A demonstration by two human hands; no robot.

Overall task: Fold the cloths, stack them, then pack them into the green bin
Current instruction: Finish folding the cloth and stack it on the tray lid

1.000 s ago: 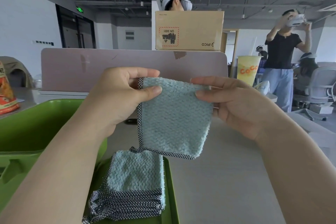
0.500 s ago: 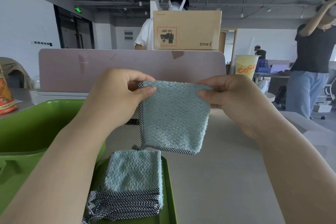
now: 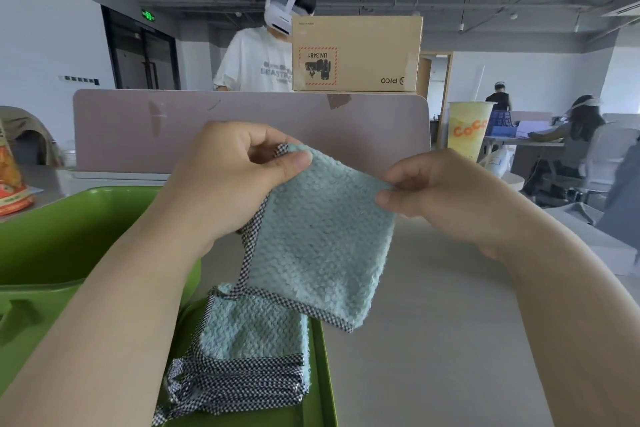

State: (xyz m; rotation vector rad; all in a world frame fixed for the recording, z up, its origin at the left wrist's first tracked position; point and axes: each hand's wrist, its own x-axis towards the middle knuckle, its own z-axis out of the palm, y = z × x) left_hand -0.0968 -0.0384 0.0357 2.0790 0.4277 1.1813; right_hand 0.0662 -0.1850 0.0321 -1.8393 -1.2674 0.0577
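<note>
A folded light-blue cloth (image 3: pixel 322 239) with a black-and-white checked hem hangs in the air above the grey table. My left hand (image 3: pixel 225 184) pinches its top left corner and my right hand (image 3: pixel 433 194) pinches its top right corner. Its lower edge hangs just over a stack of folded blue cloths (image 3: pixel 249 350) that lies on a flat green lid or tray (image 3: pixel 322 385) at the near edge. The green bin (image 3: pixel 69 236) stands open at the left, partly hidden by my left forearm.
A pink divider panel (image 3: pixel 138 128) runs across the back of the table with a cardboard box (image 3: pixel 356 52) on top. A person in a headset stands behind it. A yellow cup (image 3: pixel 467 128) is at the right, a snack bag (image 3: pixel 10 184) at the far left.
Both hands have lowered the held cloth and tilted it, its right side dropping; its bottom edge now overlaps the stack. The person behind the divider has moved left into fuller view.
</note>
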